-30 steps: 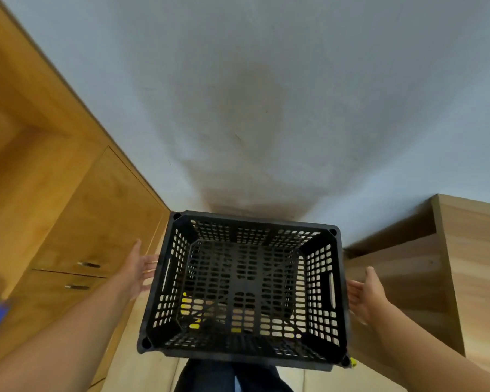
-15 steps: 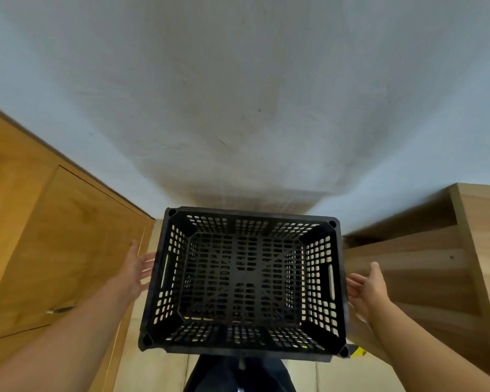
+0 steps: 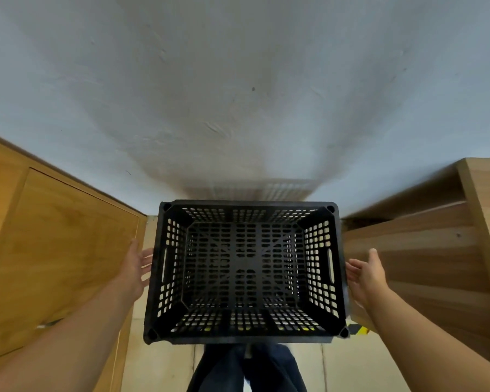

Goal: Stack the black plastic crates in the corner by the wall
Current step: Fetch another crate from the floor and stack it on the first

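A black plastic crate (image 3: 245, 339) with perforated walls and floor stands in the corner, its far rim close to the grey wall (image 3: 238, 94). More black lattice shows dimly through its floor; I cannot tell whether another crate lies beneath. My left hand (image 3: 135, 268) is at the crate's left side by the handle slot, fingers straight, fingertips at the rim. My right hand (image 3: 365, 275) mirrors it on the right side, palm facing the crate. Neither hand curls round anything.
A wooden cabinet with doors (image 3: 54, 250) flanks the crate on the left. Wooden shelving (image 3: 436, 250) flanks it on the right. Pale floor tiles, my legs in blue jeans (image 3: 246, 369) and a bit of yellow-black tape (image 3: 358, 331) lie below.
The view has shifted, so the crate now looks squarer and nearer the wall. The yellow bits seen through its floor are gone. Both hands stay open beside it.
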`<act>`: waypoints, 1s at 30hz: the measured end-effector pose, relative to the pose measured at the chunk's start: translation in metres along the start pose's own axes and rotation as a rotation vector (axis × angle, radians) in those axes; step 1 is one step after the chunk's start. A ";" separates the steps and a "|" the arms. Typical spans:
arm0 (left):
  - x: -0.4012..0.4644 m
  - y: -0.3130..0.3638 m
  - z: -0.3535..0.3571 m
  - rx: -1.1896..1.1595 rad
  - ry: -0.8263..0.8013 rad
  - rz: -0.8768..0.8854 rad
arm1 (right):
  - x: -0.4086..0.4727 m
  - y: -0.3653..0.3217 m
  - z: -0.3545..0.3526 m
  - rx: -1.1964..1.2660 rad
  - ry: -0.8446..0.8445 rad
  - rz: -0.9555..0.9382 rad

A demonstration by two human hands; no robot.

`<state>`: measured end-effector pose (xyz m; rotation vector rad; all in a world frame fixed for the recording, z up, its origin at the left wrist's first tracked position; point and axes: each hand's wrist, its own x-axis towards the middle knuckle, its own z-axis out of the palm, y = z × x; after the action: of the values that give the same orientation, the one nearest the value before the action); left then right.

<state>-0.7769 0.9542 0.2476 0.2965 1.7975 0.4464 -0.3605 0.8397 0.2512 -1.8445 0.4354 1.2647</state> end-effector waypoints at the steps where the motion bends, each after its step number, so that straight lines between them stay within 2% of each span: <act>1: 0.001 0.000 0.000 0.006 -0.001 0.005 | 0.000 0.002 -0.001 -0.004 0.005 -0.010; 7: -0.004 -0.013 -0.006 0.150 -0.037 0.104 | -0.005 0.020 -0.003 -0.215 -0.003 -0.097; 10: 0.002 -0.036 -0.013 0.352 0.014 0.154 | -0.006 0.040 -0.009 -0.458 0.023 -0.149; 14: 0.001 -0.079 -0.025 0.657 0.041 0.254 | -0.011 0.066 -0.015 -0.655 0.119 -0.230; 16: 0.000 -0.098 -0.028 0.709 0.081 0.309 | -0.010 0.082 -0.021 -0.762 0.142 -0.263; 22: -0.002 -0.131 -0.028 0.581 0.180 0.425 | 0.005 0.112 -0.032 -0.757 0.174 -0.371; 26: -0.001 -0.141 -0.024 0.406 0.238 0.395 | 0.010 0.120 -0.033 -0.642 0.154 -0.360; 30: 0.000 -0.147 -0.026 0.409 0.260 0.422 | 0.014 0.125 -0.037 -0.584 0.120 -0.368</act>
<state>-0.7972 0.8196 0.1875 0.9514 2.0788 0.4206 -0.4167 0.7389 0.1893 -2.3562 -0.2411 1.0941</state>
